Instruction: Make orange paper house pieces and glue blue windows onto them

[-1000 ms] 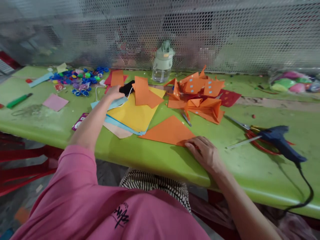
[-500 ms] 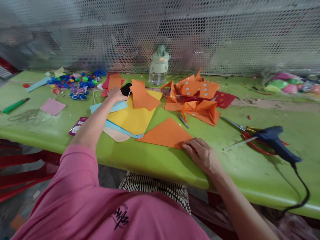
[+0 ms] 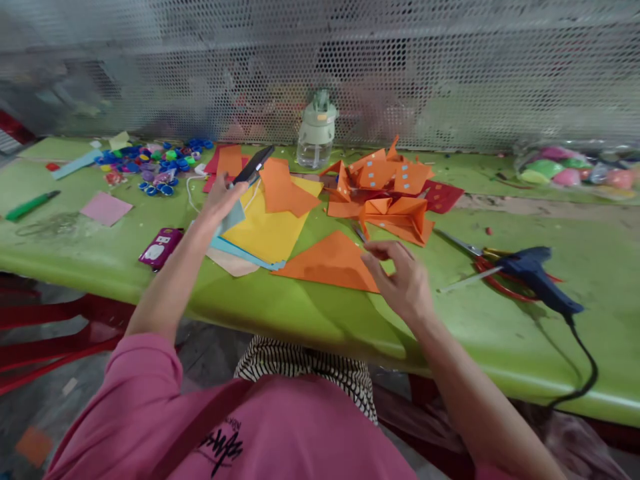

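In my left hand (image 3: pixel 220 200) is a black phone (image 3: pixel 255 164), lifted and tilted above the paper stack, with a white cord (image 3: pixel 191 197) running beside it. Beneath that hand lie yellow sheets (image 3: pixel 267 230), light blue sheets (image 3: pixel 250 250) and a cut orange piece (image 3: pixel 283 190). My right hand (image 3: pixel 403 277) hovers over the right corner of an orange paper triangle (image 3: pixel 333 263); its fingers are loosely curled, and nothing shows between them. Just beyond its fingertips, a small metal-tipped tool (image 3: pixel 359 232) lies partly hidden.
Folded orange paper models (image 3: pixel 385 180) stand behind the triangle, near a water bottle (image 3: pixel 317 133). Scissors (image 3: pixel 460 241) and a blue glue gun (image 3: pixel 535 270) with its cord lie right. Leftward are colourful small pieces (image 3: pixel 160 163), a purple case (image 3: pixel 161 248) and a green cutter (image 3: pixel 33 205).
My left hand has raised and tilted the phone off the papers. The right hand has lifted from the orange triangle's corner and moved slightly away from me.
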`<action>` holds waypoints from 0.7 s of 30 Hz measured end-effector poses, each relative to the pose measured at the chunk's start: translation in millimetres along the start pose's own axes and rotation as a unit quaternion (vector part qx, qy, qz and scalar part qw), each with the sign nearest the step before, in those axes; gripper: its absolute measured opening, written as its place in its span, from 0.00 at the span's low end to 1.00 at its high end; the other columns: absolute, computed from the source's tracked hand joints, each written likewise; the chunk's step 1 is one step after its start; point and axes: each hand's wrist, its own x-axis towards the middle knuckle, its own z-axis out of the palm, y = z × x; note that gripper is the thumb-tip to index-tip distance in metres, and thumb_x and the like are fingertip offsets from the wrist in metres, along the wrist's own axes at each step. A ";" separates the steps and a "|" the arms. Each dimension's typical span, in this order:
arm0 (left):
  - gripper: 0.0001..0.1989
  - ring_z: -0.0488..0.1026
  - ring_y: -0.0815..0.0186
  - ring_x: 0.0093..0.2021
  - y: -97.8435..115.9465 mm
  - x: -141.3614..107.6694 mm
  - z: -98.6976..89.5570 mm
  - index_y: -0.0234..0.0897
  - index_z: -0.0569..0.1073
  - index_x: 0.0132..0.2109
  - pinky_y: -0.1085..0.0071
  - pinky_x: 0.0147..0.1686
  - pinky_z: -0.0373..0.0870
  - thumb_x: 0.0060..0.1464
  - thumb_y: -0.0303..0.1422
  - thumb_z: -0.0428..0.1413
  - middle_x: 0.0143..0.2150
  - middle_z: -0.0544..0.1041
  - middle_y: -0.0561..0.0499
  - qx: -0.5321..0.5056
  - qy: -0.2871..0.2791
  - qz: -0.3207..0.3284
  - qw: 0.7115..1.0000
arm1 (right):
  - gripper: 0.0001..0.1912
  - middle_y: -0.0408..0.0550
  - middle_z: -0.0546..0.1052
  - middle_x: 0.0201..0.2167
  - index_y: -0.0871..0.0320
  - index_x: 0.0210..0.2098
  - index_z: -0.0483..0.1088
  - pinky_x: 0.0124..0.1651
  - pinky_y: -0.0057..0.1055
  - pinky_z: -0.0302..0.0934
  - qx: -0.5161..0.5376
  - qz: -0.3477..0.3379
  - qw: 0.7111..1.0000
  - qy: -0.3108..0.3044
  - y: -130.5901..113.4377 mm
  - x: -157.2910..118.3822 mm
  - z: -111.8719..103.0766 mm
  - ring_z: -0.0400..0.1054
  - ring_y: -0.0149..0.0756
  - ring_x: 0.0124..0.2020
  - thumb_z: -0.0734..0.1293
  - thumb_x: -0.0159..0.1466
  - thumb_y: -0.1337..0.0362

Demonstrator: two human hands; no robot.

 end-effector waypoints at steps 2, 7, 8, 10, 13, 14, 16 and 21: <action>0.34 0.71 0.52 0.62 6.0 -20.8 19.1 0.33 0.58 0.68 0.55 0.62 0.67 0.58 0.39 0.55 0.62 0.72 0.37 -0.022 0.003 0.026 0.999 | 0.20 0.51 0.81 0.42 0.55 0.46 0.75 0.45 0.38 0.71 0.158 0.099 0.980 -0.072 -16.0 23.4 21.1 0.76 0.40 0.41 0.67 0.67 0.46; 0.45 0.66 0.46 0.66 25.9 -66.3 68.9 0.31 0.53 0.72 0.53 0.65 0.63 0.51 0.40 0.61 0.65 0.67 0.32 0.013 -0.054 0.093 0.994 | 0.20 0.50 0.80 0.43 0.55 0.46 0.72 0.46 0.36 0.74 0.422 0.252 0.864 -0.113 -27.6 61.5 85.9 0.77 0.36 0.41 0.72 0.62 0.48; 0.47 0.66 0.45 0.66 28.5 -72.8 76.2 0.30 0.52 0.72 0.51 0.65 0.62 0.51 0.38 0.62 0.65 0.66 0.31 0.019 -0.066 0.113 0.991 | 0.19 0.49 0.80 0.43 0.54 0.45 0.71 0.47 0.36 0.74 0.434 0.254 0.857 -0.111 -24.9 62.7 94.8 0.77 0.35 0.41 0.72 0.62 0.48; 0.50 0.64 0.42 0.67 31.4 -82.6 86.7 0.32 0.50 0.73 0.48 0.66 0.59 0.49 0.36 0.64 0.66 0.65 0.30 0.025 -0.075 0.155 0.985 | 0.18 0.47 0.80 0.40 0.54 0.43 0.71 0.48 0.37 0.74 0.444 0.252 0.853 -0.103 -17.0 60.4 106.2 0.77 0.34 0.39 0.73 0.61 0.49; 0.54 0.58 0.41 0.70 31.4 -91.1 92.1 0.35 0.49 0.74 0.46 0.68 0.54 0.46 0.36 0.68 0.68 0.61 0.30 0.009 -0.089 0.197 0.976 | 0.20 0.43 0.78 0.33 0.53 0.42 0.70 0.47 0.39 0.75 0.453 0.252 0.851 -0.086 -4.2 54.3 109.7 0.75 0.35 0.36 0.75 0.57 0.50; 0.55 0.58 0.41 0.70 30.7 -92.2 91.8 0.36 0.50 0.74 0.47 0.69 0.54 0.45 0.38 0.69 0.69 0.60 0.30 -0.006 -0.103 0.197 0.975 | 0.20 0.42 0.77 0.32 0.52 0.43 0.70 0.46 0.40 0.75 0.453 0.250 0.852 -0.079 -0.7 53.4 108.3 0.75 0.35 0.36 0.76 0.56 0.51; 0.56 0.60 0.43 0.69 28.5 -91.5 89.7 0.37 0.50 0.74 0.49 0.67 0.58 0.45 0.41 0.70 0.69 0.60 0.32 -0.063 -0.138 0.167 0.974 | 0.22 0.42 0.78 0.34 0.51 0.46 0.71 0.49 0.41 0.74 0.452 0.242 0.856 -0.066 4.2 53.8 103.1 0.74 0.36 0.38 0.76 0.56 0.51; 0.40 0.73 0.53 0.59 17.4 -74.6 82.2 0.40 0.58 0.71 0.55 0.60 0.70 0.55 0.42 0.61 0.64 0.69 0.39 -0.312 -0.298 0.033 0.901 | 0.26 0.42 0.78 0.40 0.49 0.56 0.71 0.59 0.42 0.70 0.443 0.186 0.875 -0.062 7.6 57.2 88.9 0.72 0.37 0.44 0.73 0.59 0.53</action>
